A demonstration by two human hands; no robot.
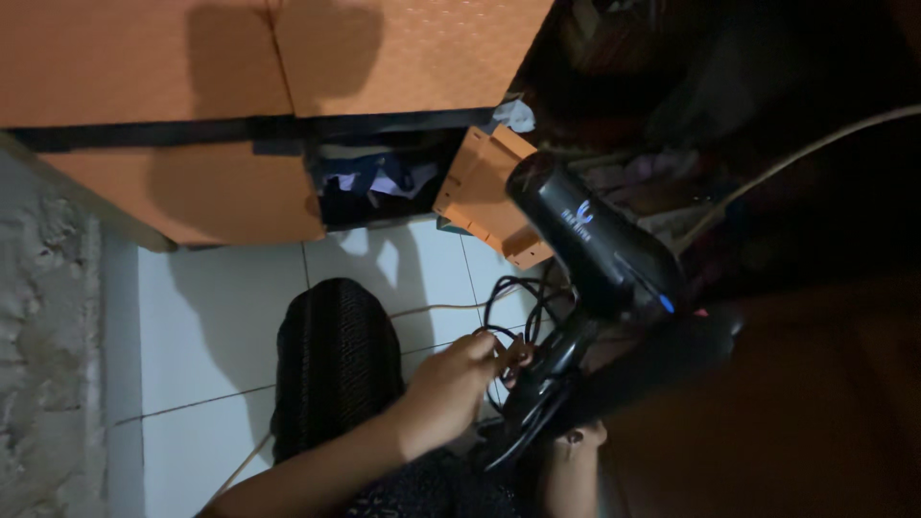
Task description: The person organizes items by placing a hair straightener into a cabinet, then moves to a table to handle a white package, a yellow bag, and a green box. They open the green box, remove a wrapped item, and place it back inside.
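Black cord [513, 297] is what the left hand [451, 384] is busy with: its fingers are curled in, pinching a loop of the cable close to where it leaves the hair dryer's handle. At three o'clock from that hand the black hair dryer [595, 254] stands tilted, nozzle pointing up toward eleven o'clock, handle running down toward six. The right hand [576, 456] sits low at the bottom edge, under the handle. It seems to be closed round the handle's lower end, but the dark swallows most of it and I cannot tell for certain how its fingers lie.

As I see it, the risk is in the tangle. Several loops of cord hang between the two hands, and a tug on the wrong strand could tighten them into a knot or kink the cable where it joins the handle. The dryer is held low on the handle, so a hard pull might also twist it loose and drop it onto the white tiled floor [221, 326]. The poor light makes it hard to follow the strands.

At nine o'clock from the left hand stands a dark ribbed basket [336, 364] on the tiles. Further out, toward twelve, an orange cabinet [192, 115] has an open compartment with cloth inside, and a small orange piece [484, 187] leans beside it.
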